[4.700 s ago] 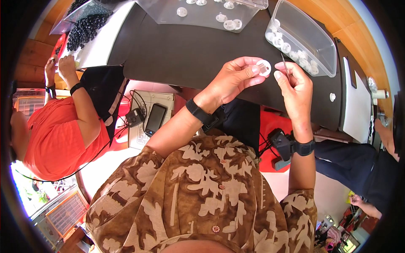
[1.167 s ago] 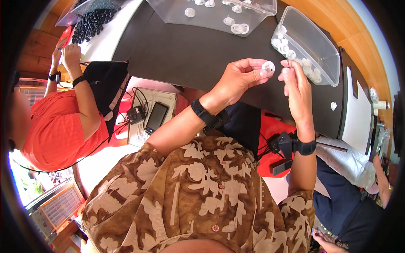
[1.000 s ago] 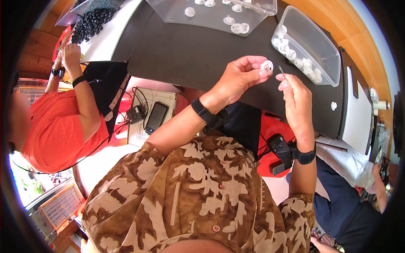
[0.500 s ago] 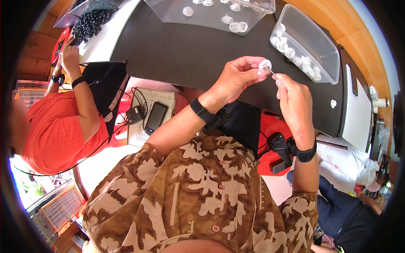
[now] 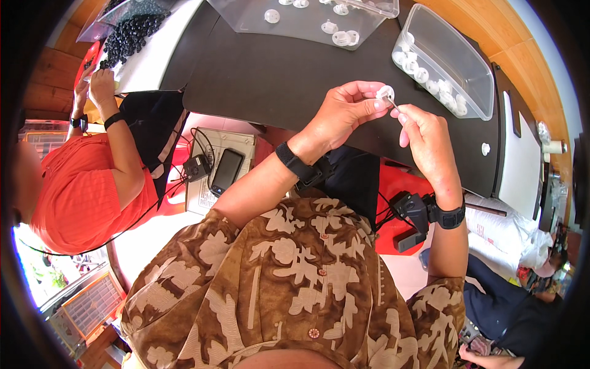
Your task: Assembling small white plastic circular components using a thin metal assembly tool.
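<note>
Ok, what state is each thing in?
Left hand: pinching a white part
Right hand: gripping a thin tool
Thin tool: tip at white part
Upper clear bin: holding white parts
Right clear bin: open, white parts inside
Loose white piece: on dark table
Black device: screen dark

Over my remote link I see a red-shirted co-worker (image 5: 86,194) and, on a pale box (image 5: 236,140), a black handheld device (image 5: 227,171)

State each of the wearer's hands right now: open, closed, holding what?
Left hand: closed, pinching a small white part.
Right hand: closed, holding a thin tool toward that part.
</note>
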Demonstrator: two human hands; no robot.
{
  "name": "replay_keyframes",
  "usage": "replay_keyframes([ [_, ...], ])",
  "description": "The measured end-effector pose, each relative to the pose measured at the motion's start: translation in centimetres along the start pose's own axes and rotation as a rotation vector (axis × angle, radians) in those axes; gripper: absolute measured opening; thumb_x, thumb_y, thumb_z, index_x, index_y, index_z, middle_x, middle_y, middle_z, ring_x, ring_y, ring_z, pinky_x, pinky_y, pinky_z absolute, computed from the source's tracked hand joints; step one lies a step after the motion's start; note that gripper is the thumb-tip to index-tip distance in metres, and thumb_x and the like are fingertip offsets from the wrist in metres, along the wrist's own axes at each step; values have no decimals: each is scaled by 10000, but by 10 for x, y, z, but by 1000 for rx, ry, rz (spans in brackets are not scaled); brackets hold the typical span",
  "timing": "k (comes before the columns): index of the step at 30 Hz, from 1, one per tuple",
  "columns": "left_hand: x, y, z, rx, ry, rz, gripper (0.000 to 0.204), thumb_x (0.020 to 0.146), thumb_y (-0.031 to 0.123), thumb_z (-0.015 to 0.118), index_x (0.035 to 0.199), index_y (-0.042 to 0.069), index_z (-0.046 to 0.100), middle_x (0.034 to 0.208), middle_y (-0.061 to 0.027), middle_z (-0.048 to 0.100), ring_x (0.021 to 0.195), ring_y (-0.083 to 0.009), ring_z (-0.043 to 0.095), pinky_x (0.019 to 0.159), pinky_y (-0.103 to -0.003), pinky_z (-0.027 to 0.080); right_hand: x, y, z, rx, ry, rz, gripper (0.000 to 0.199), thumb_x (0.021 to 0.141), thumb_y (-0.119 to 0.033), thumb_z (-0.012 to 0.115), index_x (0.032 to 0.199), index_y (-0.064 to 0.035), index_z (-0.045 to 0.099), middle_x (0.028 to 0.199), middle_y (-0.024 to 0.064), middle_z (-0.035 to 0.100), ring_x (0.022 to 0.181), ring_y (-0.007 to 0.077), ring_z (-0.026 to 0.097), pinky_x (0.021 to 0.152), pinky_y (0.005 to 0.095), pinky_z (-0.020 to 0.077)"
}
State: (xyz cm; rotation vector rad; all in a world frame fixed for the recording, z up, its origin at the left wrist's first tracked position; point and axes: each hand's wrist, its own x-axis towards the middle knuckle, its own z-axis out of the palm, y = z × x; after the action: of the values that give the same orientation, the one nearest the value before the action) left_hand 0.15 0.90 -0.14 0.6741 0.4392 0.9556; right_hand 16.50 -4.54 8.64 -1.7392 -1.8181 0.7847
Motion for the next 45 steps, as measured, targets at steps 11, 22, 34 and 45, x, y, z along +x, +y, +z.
replay_keyframes([
  [11,-2,3,4,50,11,-2,305,892,62,642,1186,9,580,1117,-96,638,1045,-194,624,926,-306,519,-3,-4,-12,-61,-39,8,222,920,-114,461,907,11,644,561,154,544,498,275,554,537,366,435],
  [22,-4,6,3,45,-24,-15,315,887,77,652,1186,7,582,1119,-101,637,1036,-199,629,918,-299,521,4,-6,-10,-192,-26,-64,172,916,-112,507,915,-29,657,786,201,636,748,404,602,649,447,475],
  [34,-2,-2,1,162,-40,72,306,882,61,655,1172,-10,588,1108,-106,644,1021,-205,635,923,-313,523,5,-6,-9,-329,-23,-105,144,893,-91,526,887,-20,651,815,205,644,769,405,609,673,465,489],
  [45,-4,2,-4,69,-56,-3,306,890,58,639,1188,21,575,1134,-103,634,1043,-221,632,934,-320,520,-10,-17,-22,-465,-7,-83,139,891,-99,537,935,-48,659,753,191,628,725,389,612,628,464,486],
])
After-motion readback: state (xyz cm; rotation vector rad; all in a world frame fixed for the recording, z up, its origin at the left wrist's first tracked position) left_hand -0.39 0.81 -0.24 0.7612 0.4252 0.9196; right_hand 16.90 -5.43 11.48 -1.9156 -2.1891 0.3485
